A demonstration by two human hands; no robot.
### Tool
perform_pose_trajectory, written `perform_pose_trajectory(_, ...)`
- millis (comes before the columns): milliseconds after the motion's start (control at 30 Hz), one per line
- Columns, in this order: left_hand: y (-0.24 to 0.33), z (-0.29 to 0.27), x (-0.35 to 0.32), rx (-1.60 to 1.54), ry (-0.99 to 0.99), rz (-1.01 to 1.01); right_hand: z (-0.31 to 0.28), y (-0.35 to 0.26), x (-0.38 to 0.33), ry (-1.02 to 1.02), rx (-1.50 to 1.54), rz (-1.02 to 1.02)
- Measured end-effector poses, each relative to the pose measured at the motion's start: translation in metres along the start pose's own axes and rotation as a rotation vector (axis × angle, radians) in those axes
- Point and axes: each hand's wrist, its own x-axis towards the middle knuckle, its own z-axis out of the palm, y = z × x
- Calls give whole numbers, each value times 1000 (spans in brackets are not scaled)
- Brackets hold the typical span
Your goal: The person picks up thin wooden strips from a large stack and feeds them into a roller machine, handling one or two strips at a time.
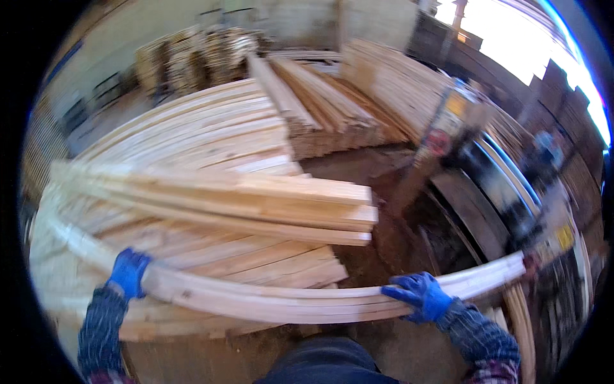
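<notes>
Fingers (398,293) of the right hand (422,298), blue-gloved, point left over the held boards (288,302), slightly apart, gripping them; thumb not clearly seen. Left hand (130,273), same blue glove, curled round the same boards toward their other end; cannot tell how its single fingers lie, blur.

Held boards: long, pale, several side by side, seam lines along the length; curved look from the lens. Left stretch passes over the near side of the plank layer (224,253); right end juts beyond that layer's right edge.

On top of the plank layer: a loose pile (256,200) of pale boards, right ends uneven, overhanging the layer a little. Behind the layer, somewhat right: a lumber stack (326,105), browner in parts. Behind and left: bundles of short slats (195,61) near a pale wall (307,25).

Right of the plank layer, well apart: a machine (499,185), dark, blue-edged, details smeared. Near side of the layer: sleeves (105,329) dark blue, ribbed; the wearer's dark clothing (332,363) between them.
</notes>
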Motion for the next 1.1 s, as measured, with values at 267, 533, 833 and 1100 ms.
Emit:
perform_pose_trajectory(267, 140, -64, -17, 38, -66, -76, 21, 96, -63, 78, -32, 66)
perform_pose_trajectory(533, 340, -66, 5, -155, -210, -169, 54, 201, -111, -13, -227, 236)
perform_pose_trajectory(833, 544, 31, 123, -389, -254, -218, 145, 163, -59, -70, 1, -209)
perform_pose_trajectory(1100, 601, 25, 185, -604, 36, -146, 175, 140, -31, -141, 127, -238)
